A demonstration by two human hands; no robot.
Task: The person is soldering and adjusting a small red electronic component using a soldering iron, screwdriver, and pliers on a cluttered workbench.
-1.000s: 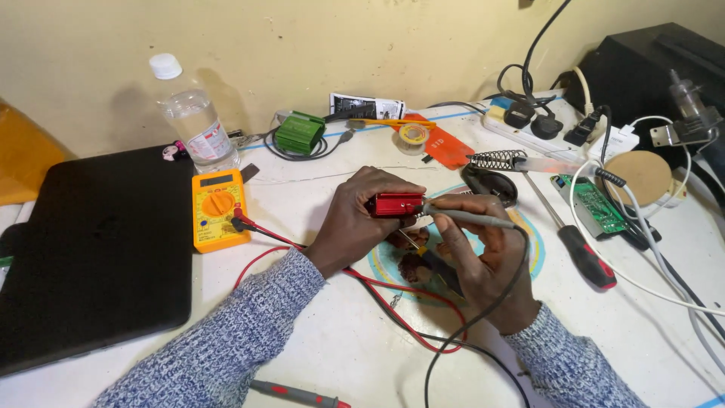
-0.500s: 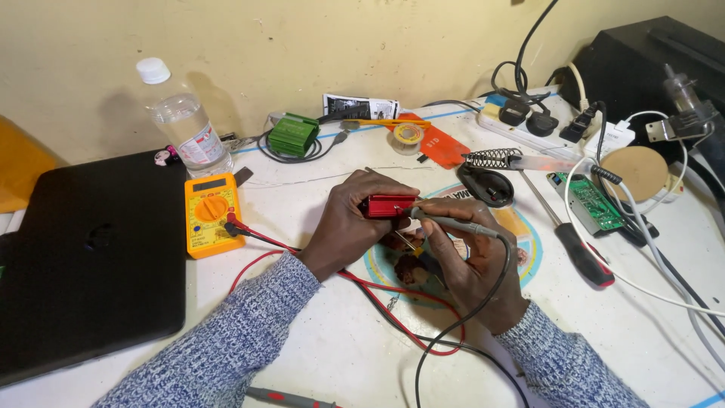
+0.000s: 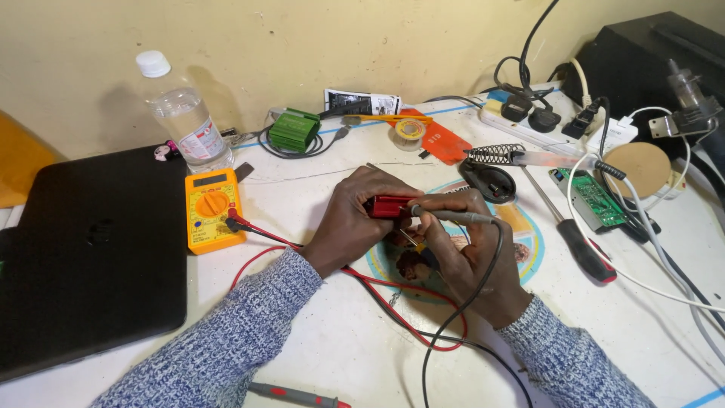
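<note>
A person's left hand clamps a small red metal-cased module at the centre of a cluttered white workbench, while the right hand closes pen-style round a grey soldering iron whose tip meets the module's right end. With fingers so close beside the tip, a slip could plausibly burn the holding hand or drag solder across neighbouring contacts; the iron's black cord loops under the right wrist and crosses the red test lead, so a tug on either might jerk the tool. The joint itself is hidden behind the fingers, and whether the tip truly touches metal cannot be made out. Below the grip a round printed mat is mostly covered by both hands. Left of it lies a yellow multimeter beside a closed black laptop; to the right stand a coiled iron stand, a red-handled screwdriver and a green circuit board. A second probe is cut off at the frame's lower edge.
</note>
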